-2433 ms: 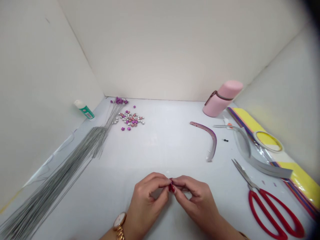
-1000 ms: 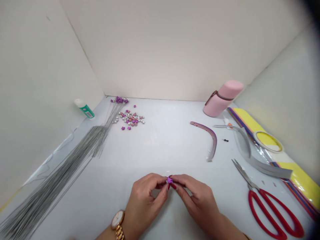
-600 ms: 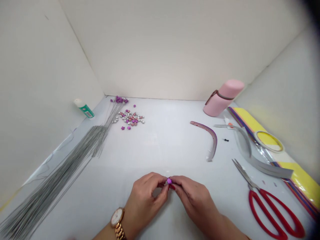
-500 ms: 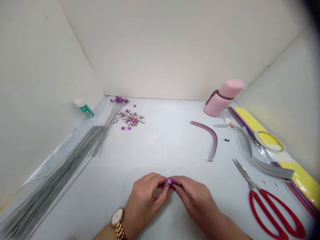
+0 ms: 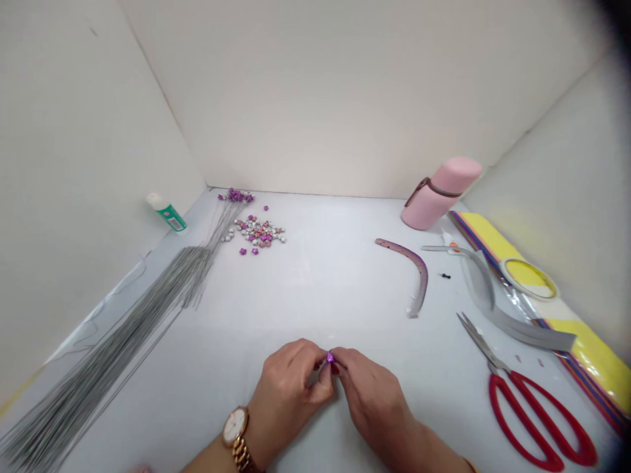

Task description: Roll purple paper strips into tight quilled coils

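Note:
A small shiny purple paper star [image 5: 330, 358] is pinched between the fingertips of both hands, low in the middle of the head view. My left hand [image 5: 296, 380] comes from the left, a gold watch on its wrist, with thumb and forefinger closed on the star. From the other side, my right hand [image 5: 375, 389] grips it the same way. The fingertips cover most of the star. Farther back on the left lies a pile of small stars [image 5: 261, 233] in purple, pink and silver.
Grey wires [image 5: 148, 315] run along the left, some tipped with purple stars [image 5: 239, 195]. A glue stick [image 5: 167, 211] leans by the left wall. At right are a pink bottle [image 5: 438, 194], paper strips [image 5: 411, 263], red-handled scissors [image 5: 513, 381], a tape roll [image 5: 555, 289] and yellow paper packs [image 5: 488, 230].
The purple star has shifted slightly left and turned between the fingertips. My right hand has moved a little left, its fingers closer to the left hand's.

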Motion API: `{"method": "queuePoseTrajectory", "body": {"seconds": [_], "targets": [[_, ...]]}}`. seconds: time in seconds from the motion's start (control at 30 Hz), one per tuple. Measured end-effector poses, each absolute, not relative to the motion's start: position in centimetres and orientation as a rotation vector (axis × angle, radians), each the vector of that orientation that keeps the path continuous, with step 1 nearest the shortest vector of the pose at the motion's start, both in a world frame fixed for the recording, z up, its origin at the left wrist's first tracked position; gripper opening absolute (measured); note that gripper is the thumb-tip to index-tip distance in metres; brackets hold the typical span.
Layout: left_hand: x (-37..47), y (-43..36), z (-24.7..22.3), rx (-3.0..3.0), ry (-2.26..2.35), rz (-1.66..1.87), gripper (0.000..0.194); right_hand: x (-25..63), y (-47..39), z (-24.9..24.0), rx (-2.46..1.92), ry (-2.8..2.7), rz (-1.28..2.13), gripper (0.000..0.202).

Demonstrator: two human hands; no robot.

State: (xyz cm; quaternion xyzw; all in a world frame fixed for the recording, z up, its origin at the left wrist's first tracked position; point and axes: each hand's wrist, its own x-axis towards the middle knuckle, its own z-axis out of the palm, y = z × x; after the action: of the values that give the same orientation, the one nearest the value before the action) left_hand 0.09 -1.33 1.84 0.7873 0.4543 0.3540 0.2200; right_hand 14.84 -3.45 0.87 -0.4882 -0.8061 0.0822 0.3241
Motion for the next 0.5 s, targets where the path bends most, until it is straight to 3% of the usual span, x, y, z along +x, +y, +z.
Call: {"method": "queuePoseTrajectory", "body": {"seconds": [0.17,0.5], "targets": [[0.0,-0.9,2.2,1.985,1.199,0.976,0.011,15.7,-2.8,1.4,-1.29,-2.017,0.594,0.023],[-0.4,-1.0,2.3,1.834,1.062,0.906,0.015,16.5,-2.5,2.3,-1.232,-1.967,0.789,0.026]]}}
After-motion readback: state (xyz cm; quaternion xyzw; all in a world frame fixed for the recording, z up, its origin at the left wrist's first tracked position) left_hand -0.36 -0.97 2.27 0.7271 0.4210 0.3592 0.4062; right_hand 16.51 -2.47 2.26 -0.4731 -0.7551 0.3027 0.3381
